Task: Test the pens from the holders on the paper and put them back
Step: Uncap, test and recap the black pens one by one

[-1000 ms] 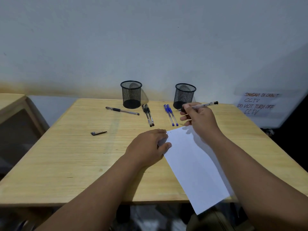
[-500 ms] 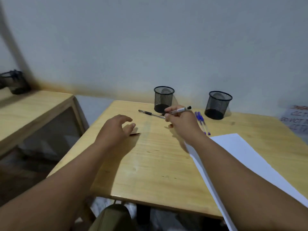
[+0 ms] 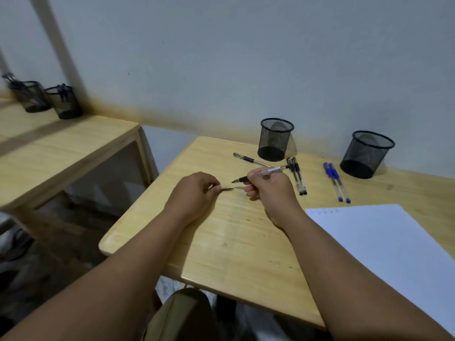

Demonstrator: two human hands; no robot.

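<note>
The left hand [image 3: 194, 193] pinched the cap [image 3: 227, 189], the right hand [image 3: 267, 187] gripped the pen [image 3: 261, 174]; capping needed tip and mouth aligned.

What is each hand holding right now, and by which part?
The right hand grips an uncapped pen around its barrel, just behind the dark grip. The left hand pinches the pen cap by one end.

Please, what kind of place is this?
Probably a plain office or study room: light wooden desks against a bare wall, black mesh pen holders, loose pens and a white paper sheet.
</note>
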